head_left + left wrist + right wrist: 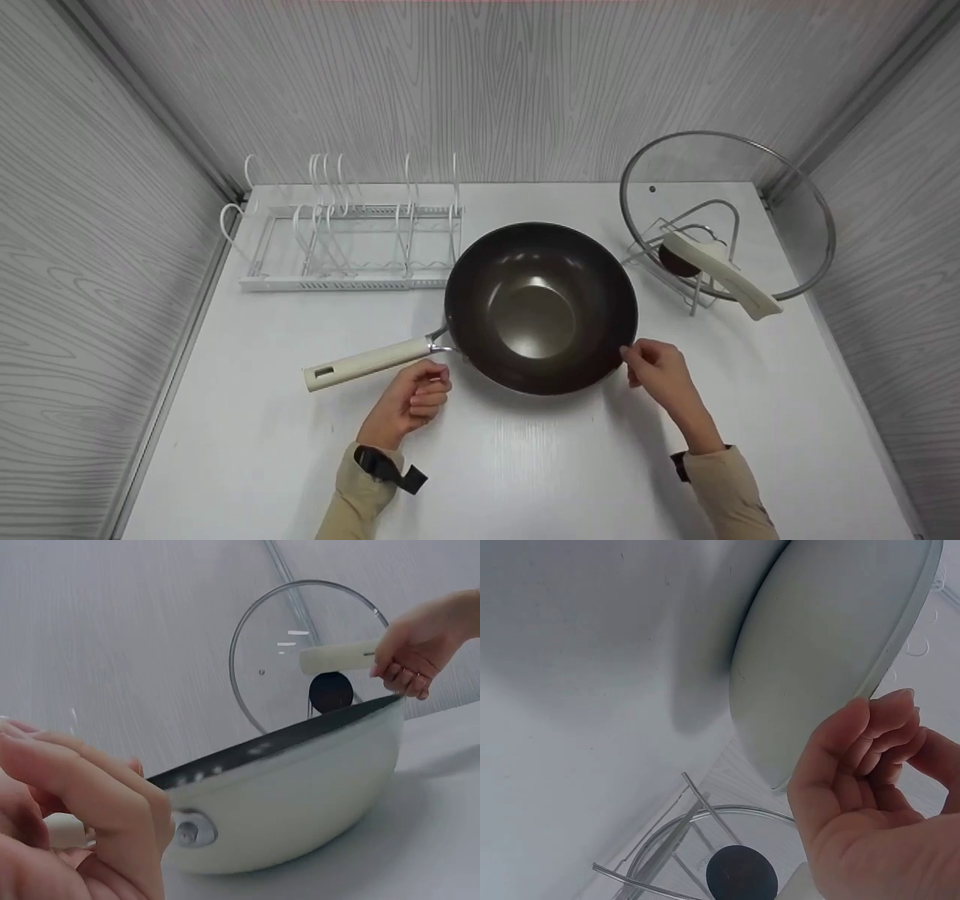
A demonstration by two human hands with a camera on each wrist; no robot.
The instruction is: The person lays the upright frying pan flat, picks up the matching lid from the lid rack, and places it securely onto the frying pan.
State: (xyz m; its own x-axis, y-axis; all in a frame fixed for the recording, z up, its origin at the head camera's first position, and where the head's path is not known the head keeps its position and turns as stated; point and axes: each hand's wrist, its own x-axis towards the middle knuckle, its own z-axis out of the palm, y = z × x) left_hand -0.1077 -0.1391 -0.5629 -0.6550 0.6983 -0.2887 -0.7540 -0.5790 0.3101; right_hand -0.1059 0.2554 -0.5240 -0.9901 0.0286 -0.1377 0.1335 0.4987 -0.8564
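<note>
Three walls enclosed the white table: a back wall, a left wall and a right wall, all pale grey with darker wood-grain lines. The grain ran mostly upright at the back and wavy at the left. Grey strips lined the corners. Soft light left a faint sheen on the table's near middle.

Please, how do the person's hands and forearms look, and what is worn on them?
The left hand and right hand wear no gloves. The left sleeve and right sleeve are tan and reach towards the wrists. The left wristband is black, with a strap end sticking out; of the right wristband, also black, only part shows.
</note>
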